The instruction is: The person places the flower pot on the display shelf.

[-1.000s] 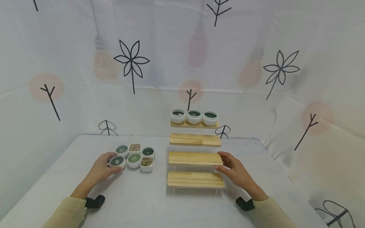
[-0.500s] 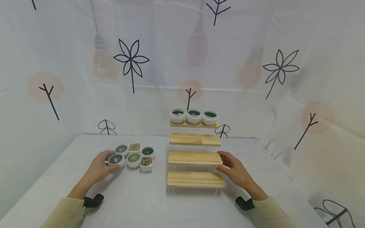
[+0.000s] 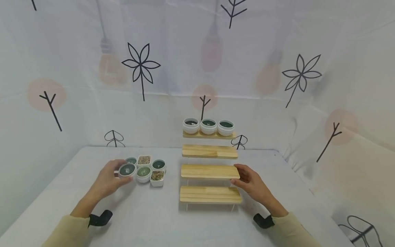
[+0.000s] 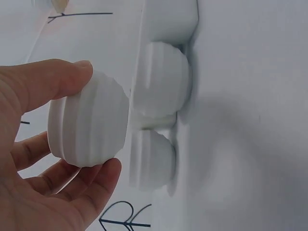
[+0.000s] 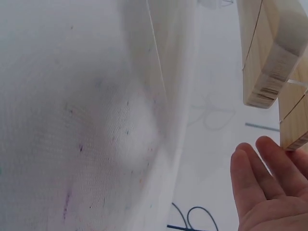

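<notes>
My left hand (image 3: pixel 106 180) holds a small white round bowl (image 3: pixel 127 169) with a dark green inside, between thumb and fingers. In the left wrist view the bowl's ribbed side (image 4: pixel 98 122) shows, apart from the bowls behind it. Close to it on the table stand a light green bowl (image 3: pixel 143 174), a dark green one (image 3: pixel 158 165) and square dishes with grainy contents, one pale (image 3: pixel 144 160), one greenish (image 3: pixel 157 176). My right hand (image 3: pixel 253 181) grips the right end of a wooden display stand's second-lowest shelf (image 3: pixel 210 171), thumb at the front, fingers behind.
On the stand's top shelf (image 3: pixel 210 136) three white bowls (image 3: pixel 208 127) sit in a row. The upper middle shelf (image 3: pixel 210 151) and bottom shelf (image 3: pixel 210 195) are bare. Behind the white table (image 3: pixel 139 219) hangs a printed cloth (image 3: pixel 172 68).
My left hand has raised its bowl slightly off the table, now partly covering the green bowl behind it. The right hand has stayed at the shelf's end.
</notes>
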The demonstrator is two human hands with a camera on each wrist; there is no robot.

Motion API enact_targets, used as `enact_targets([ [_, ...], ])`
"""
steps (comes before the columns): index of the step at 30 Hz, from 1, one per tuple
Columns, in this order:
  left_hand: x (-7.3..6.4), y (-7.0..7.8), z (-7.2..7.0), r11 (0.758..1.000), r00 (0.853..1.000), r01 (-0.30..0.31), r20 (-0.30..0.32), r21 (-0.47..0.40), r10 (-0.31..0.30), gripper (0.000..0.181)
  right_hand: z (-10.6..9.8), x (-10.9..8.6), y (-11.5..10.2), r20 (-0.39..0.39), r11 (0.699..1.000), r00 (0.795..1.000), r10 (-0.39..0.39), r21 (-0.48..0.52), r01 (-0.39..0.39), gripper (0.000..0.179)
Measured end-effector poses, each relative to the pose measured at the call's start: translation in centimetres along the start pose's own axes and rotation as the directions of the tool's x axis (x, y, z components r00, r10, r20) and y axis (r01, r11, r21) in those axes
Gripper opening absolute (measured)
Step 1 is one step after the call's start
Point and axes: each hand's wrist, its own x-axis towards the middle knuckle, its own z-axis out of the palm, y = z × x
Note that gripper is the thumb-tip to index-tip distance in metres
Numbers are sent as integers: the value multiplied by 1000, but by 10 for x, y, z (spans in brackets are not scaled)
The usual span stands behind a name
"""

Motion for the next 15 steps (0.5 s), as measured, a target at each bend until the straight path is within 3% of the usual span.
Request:
enact_targets([
  [10,-2,21,6,994,994,-106,-31,-12,106,65,1,1,-1,-10,999,999,37,37,-36,58],
  [15,0,37,11,987,987,-160,-28,-10,160,64,4,5,25,-32,996,998,59,70,-57,62],
])
